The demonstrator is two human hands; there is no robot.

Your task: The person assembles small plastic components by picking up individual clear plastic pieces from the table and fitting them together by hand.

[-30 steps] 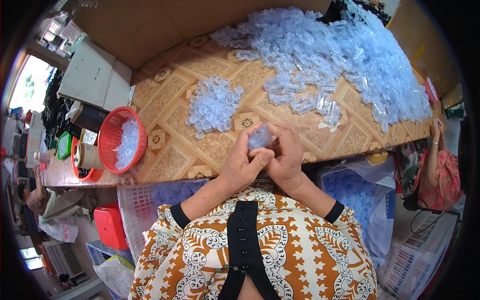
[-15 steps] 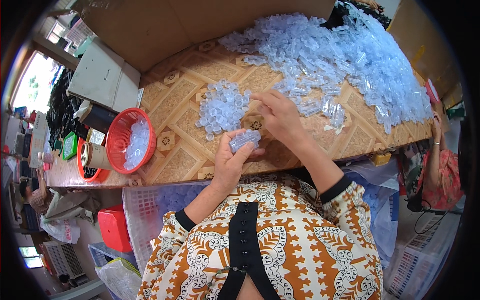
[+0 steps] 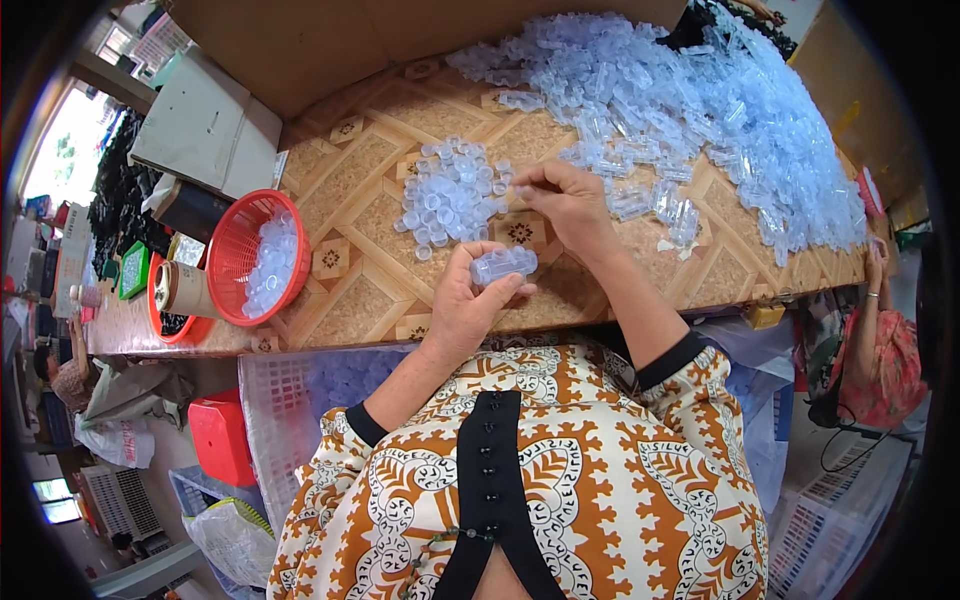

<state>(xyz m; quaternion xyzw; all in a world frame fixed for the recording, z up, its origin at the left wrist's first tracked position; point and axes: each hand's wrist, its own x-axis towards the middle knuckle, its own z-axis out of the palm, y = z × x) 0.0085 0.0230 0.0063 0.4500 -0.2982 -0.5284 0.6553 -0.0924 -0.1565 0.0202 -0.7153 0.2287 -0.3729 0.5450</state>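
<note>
Several clear plastic tubes [image 3: 503, 265] lie bundled in my left hand [image 3: 462, 305], its fingers and thumb closed around them above the table's near edge. To the upper right of them is my right hand [image 3: 578, 210], thumb and fingertips pinched together. Its fingertips are at the right side of a small heap of short translucent caps [image 3: 445, 200]; whatever lies in the pinch is too small to make out. Beyond it a large mound of clear tubes [image 3: 640, 90] covers the back right, with a few loose tubes [image 3: 675, 210] at its near side.
A red plastic basket [image 3: 224, 250] with translucent caps stands left on the wood-patterned table [image 3: 350, 290]. Beside it are a tan roll [image 3: 190, 290] and a green tray [image 3: 133, 270]. Cardboard [image 3: 300, 50] walls the back. Another person [image 3: 880, 350] sits at the far right.
My right hand has drawn its fingers in closer together near the caps. The left hand still holds the tubes; the whole view has shifted slightly.
</note>
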